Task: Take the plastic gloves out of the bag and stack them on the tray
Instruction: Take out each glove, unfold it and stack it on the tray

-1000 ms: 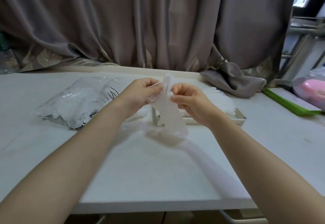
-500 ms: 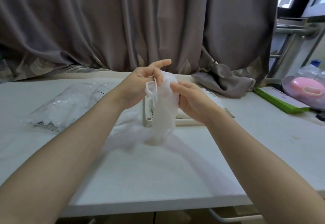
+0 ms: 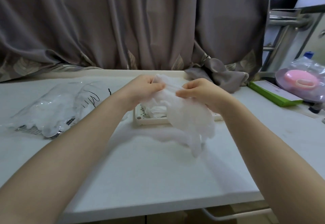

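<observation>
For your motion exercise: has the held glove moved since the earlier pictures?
Yes. The glove, earlier hanging upright, now spreads rightward over the tray.

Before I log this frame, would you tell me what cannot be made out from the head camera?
- Tray: its right and far parts are hidden behind the held glove and the right hand.
- Gloves in the tray: the number is too crumpled to tell.
- Held glove: motion-blurred, so one glove or several is unclear.
- Bag: glare hides how many gloves are inside.
- Left hand: its fingertips are hidden in the glove.
</observation>
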{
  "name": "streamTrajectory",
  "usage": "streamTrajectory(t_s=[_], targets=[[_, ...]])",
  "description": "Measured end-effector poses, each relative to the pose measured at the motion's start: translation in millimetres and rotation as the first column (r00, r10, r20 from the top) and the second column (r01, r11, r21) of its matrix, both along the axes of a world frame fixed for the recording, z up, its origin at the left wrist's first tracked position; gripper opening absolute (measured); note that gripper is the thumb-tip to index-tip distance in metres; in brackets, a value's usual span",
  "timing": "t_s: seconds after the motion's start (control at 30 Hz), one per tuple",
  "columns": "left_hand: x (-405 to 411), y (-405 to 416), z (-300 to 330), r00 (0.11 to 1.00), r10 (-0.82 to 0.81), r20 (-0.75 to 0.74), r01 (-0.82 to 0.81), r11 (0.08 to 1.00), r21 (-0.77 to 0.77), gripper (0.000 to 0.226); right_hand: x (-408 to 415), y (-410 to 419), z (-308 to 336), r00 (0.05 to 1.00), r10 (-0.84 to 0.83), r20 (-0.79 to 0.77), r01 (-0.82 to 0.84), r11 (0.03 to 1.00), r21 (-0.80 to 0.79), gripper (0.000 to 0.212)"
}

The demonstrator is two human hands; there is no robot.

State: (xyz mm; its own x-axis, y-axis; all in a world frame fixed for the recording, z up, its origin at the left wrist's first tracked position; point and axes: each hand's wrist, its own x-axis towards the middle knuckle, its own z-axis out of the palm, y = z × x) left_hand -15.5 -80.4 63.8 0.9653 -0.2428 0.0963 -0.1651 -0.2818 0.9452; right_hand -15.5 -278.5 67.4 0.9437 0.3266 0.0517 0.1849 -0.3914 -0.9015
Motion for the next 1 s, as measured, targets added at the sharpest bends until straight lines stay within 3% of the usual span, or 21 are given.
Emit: streamTrajectory(t_s=[0.1, 0.27, 0.3, 0.37, 0.47, 0.63, 0.73, 0.8, 0.9, 0.97, 1.0], targets=[[8, -2, -9, 0.997, -0.01, -0.076, -0.001, 0.991, -0.133, 0.01, 8, -37, -8, 0.974, 0.099, -0.205, -0.068, 0.986, 0.15, 0.024], [26, -11, -23, 0.988, 0.087, -0.13, -0.11, 0.978, -0.178, 0.008, 27, -75, -31, 0.888, 0.347, -0.301, -0.133, 0.822, 0.554, 0.061], [30, -11, -26, 0.985, 0.11, -0.133, -0.133, 0.975, -0.177, 0.006, 31, -77, -33, 0.876, 0.352, -0.329, -0.09, 0.79, 0.606, 0.063], [42, -13, -30, 0.977, 0.16, -0.14, -0.184, 0.966, -0.183, 0.003, 44, -79, -32, 0.871, 0.309, -0.382, 0.01, 0.765, 0.644, 0.048], [58, -14, -36, 0.967, 0.227, -0.118, -0.244, 0.957, -0.157, 0.004, 63, -79, -30, 0.941, 0.083, -0.327, 0.082, 0.884, 0.46, 0.021], [84, -13, -30, 0.969, 0.246, 0.001, -0.245, 0.967, -0.063, 0.014, 87, -82, -25, 0.977, -0.088, -0.197, 0.143, 0.947, 0.287, 0.01], [99, -16, -17, 0.966, 0.25, 0.064, -0.254, 0.966, 0.047, 0.012, 103, -79, -16, 0.978, -0.208, 0.028, 0.203, 0.97, 0.133, 0.011], [109, -22, -4, 0.954, 0.275, 0.117, -0.275, 0.961, -0.021, 0.008, 113, -73, -5, 0.93, -0.296, 0.219, 0.283, 0.955, 0.092, 0.011], [122, -23, 8, 0.943, 0.255, 0.215, -0.223, 0.961, -0.164, 0.033, 125, -73, 7, 0.83, -0.305, 0.467, 0.306, 0.949, 0.075, 0.015], [123, -17, 5, 0.934, 0.208, 0.291, -0.187, 0.977, -0.1, 0.038, 125, -78, 3, 0.702, -0.149, 0.697, 0.355, 0.921, -0.16, 0.017], [122, -13, 0, 0.928, 0.157, 0.338, -0.158, 0.987, -0.025, 0.034, 125, -80, -5, 0.627, 0.007, 0.779, 0.388, 0.864, -0.32, 0.02]])
